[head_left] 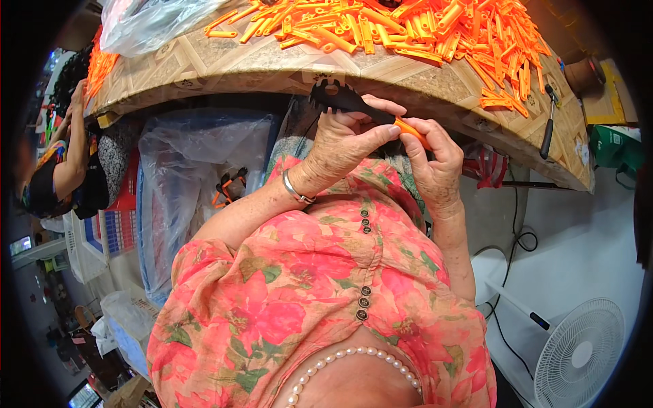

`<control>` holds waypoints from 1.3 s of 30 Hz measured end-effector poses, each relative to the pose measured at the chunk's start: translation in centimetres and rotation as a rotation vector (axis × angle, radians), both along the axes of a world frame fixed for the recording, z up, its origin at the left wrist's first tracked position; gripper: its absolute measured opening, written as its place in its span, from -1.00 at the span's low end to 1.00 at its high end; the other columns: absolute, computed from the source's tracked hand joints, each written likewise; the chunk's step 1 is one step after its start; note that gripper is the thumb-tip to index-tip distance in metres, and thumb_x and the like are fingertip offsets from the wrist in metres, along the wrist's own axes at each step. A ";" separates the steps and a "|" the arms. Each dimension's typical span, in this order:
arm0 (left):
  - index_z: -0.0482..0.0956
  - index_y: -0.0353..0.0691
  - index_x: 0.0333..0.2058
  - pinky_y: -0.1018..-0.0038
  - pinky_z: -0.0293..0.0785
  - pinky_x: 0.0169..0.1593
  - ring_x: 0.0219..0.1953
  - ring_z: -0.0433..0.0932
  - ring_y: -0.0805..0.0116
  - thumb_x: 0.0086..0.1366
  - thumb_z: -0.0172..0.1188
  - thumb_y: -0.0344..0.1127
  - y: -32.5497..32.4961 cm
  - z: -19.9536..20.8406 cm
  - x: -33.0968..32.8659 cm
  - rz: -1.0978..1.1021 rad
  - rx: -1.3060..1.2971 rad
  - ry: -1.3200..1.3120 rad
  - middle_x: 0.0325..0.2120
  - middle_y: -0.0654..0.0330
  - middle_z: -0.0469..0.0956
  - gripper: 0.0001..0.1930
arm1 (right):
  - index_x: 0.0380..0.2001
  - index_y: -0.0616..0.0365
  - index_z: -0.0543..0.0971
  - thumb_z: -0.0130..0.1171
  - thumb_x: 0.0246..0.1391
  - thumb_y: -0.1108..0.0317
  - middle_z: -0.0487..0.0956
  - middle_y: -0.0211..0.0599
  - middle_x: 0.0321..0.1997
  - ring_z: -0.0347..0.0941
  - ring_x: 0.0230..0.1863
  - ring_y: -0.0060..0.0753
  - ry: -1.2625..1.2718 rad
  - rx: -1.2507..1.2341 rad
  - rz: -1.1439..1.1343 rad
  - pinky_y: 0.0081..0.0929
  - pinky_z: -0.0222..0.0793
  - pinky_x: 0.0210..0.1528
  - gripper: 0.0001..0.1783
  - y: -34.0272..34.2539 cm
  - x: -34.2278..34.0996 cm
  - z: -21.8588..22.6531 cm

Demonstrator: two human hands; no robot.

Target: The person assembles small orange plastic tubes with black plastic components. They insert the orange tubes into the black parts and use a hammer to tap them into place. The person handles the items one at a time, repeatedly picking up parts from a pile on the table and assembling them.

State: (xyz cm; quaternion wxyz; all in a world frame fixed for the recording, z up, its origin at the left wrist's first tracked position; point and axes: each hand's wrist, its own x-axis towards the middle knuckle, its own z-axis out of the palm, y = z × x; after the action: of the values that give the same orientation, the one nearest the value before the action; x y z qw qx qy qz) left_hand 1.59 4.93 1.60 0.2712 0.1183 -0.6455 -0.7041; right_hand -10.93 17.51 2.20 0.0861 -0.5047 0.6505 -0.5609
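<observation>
A black pasta server, with a toothed head and a hole in it, is held just off the table's near edge. My left hand is closed around its neck, the toothed head pointing up and left. An orange handle piece sits at the other end of the server's shaft. The fingers and thumb of my right hand pinch this handle. My fingers cover the joint between black shaft and orange handle, so how far they fit together cannot be seen.
Loose orange handles are heaped on the patterned table, beside a clear plastic bag. A hammer lies near the right edge. Below left, a plastic-lined blue crate holds black-and-orange utensils. A fan stands lower right; another person is left.
</observation>
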 end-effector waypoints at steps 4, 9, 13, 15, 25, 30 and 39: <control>0.60 -0.28 -0.10 0.68 0.51 -0.22 -0.31 0.54 0.59 0.26 0.23 -0.51 0.1 -0.3 0.2 0.017 -0.019 -0.015 -0.21 0.27 0.58 -0.78 | -0.32 0.19 0.57 0.24 0.10 0.42 0.56 -0.27 -0.49 0.50 -0.50 -0.37 0.040 0.104 0.003 -0.48 0.38 -0.42 -0.90 0.2 0.1 0.2; 0.60 -0.28 -0.12 0.68 0.54 -0.25 -0.36 0.55 0.60 0.27 0.22 -0.51 0.3 0.0 0.6 -0.008 0.056 -0.118 -0.25 0.23 0.59 -0.80 | -0.36 0.17 0.56 0.22 0.11 0.41 0.53 -0.26 -0.55 0.47 -0.55 -0.31 0.017 0.184 -0.003 -0.43 0.34 -0.48 -0.92 0.4 0.7 -0.2; 0.57 -0.29 -0.07 0.65 0.55 -0.17 -0.25 0.55 0.56 0.27 0.20 -0.56 -0.1 -0.2 0.3 -0.035 -0.104 0.034 -0.15 0.14 0.56 -0.75 | -0.33 0.16 0.58 0.25 0.07 0.45 0.56 -0.25 -0.48 0.48 -0.51 -0.26 0.125 -0.018 -0.026 -0.42 0.36 -0.45 -0.91 0.1 0.7 -0.5; 0.52 -0.29 0.00 0.62 0.55 -0.12 -0.19 0.55 0.53 0.26 0.19 -0.59 -0.4 0.0 0.3 -0.071 -0.152 0.128 -0.09 0.11 0.54 -0.68 | -0.30 0.13 0.60 0.27 0.05 0.45 0.59 -0.27 -0.42 0.49 -0.46 -0.25 0.236 -0.125 -0.020 -0.41 0.39 -0.39 -0.89 0.0 0.1 -0.2; 0.25 -0.42 0.23 0.56 0.63 -0.29 -0.24 0.66 0.28 0.32 0.17 -0.15 -2.1 2.2 1.5 -0.640 0.546 -0.059 -0.09 -0.13 0.55 -0.38 | -0.20 -0.09 0.65 0.21 -0.12 0.34 0.64 -0.52 -0.06 0.49 -0.08 -0.35 0.984 -0.165 -0.015 -0.29 0.43 0.05 -0.69 -0.4 -5.4 1.6; 0.26 -0.40 0.22 0.63 0.57 -0.40 -0.44 0.53 0.51 0.31 0.11 -0.42 -2.2 0.8 0.8 -0.421 0.612 -0.099 -0.18 0.03 0.57 -0.48 | -0.14 -0.08 0.62 0.20 -0.05 0.35 0.60 -0.45 -0.01 0.46 0.10 -0.32 0.963 -0.072 -0.005 -0.30 0.39 0.12 -0.68 -1.7 -6.4 0.3; 0.41 -0.34 0.09 0.65 0.56 -0.36 -0.41 0.50 0.63 0.35 0.11 -0.40 -2.1 0.9 0.4 -0.071 0.489 -0.250 -0.24 0.20 0.62 -0.64 | 0.08 -0.03 0.51 0.21 0.07 0.11 0.42 -0.11 0.15 0.32 0.18 -0.02 0.851 0.705 -1.028 -0.10 0.28 0.17 -0.51 8.5 -24.2 0.9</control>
State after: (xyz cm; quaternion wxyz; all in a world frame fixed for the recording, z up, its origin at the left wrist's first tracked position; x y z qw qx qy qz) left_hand 1.99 2.80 2.49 0.1281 0.2436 -0.4887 -0.8279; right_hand -35.16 26.00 3.12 -0.2890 -0.2532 0.9221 -0.0456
